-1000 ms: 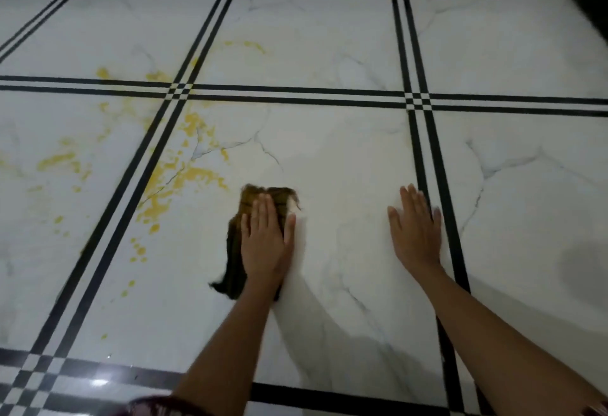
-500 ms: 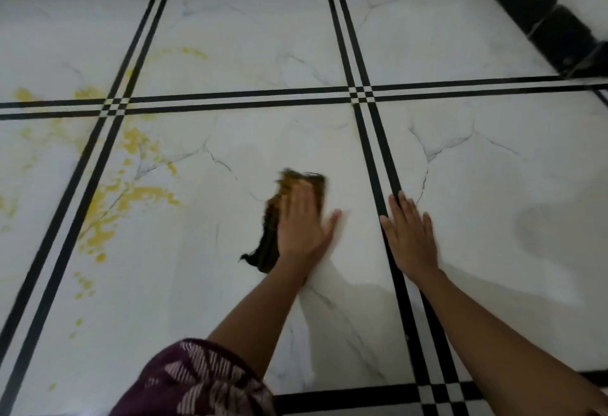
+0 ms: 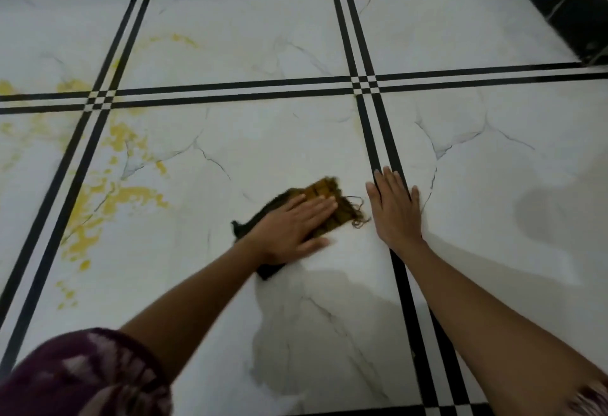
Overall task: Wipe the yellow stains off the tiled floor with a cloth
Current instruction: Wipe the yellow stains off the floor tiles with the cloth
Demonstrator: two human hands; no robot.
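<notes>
One frayed brown cloth (image 3: pixel 320 210) under the flat-fingered left hand (image 3: pixel 292 229). Right hand (image 3: pixel 394 210) splayed on glossy marble tile (image 3: pixel 230 37). Several yellow stains (image 3: pixel 121 198), blotchy.

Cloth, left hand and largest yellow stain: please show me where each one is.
brown cloth (image 3: pixel 324 189), head view, upper part beyond the fingertips.
left hand (image 3: pixel 292 229), head view, back of the hand.
yellow stain (image 3: pixel 138 195), head view, its dense patch.

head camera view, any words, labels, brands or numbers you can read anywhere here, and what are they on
None: no readable text in this view.
The cloth under the left hand shows only a woven check, with no visible label.
The tiled floor has black stripes, grey veining and yellow stains, no lettering.
The sleeve bears a pale blurred pattern, not letters.
</notes>
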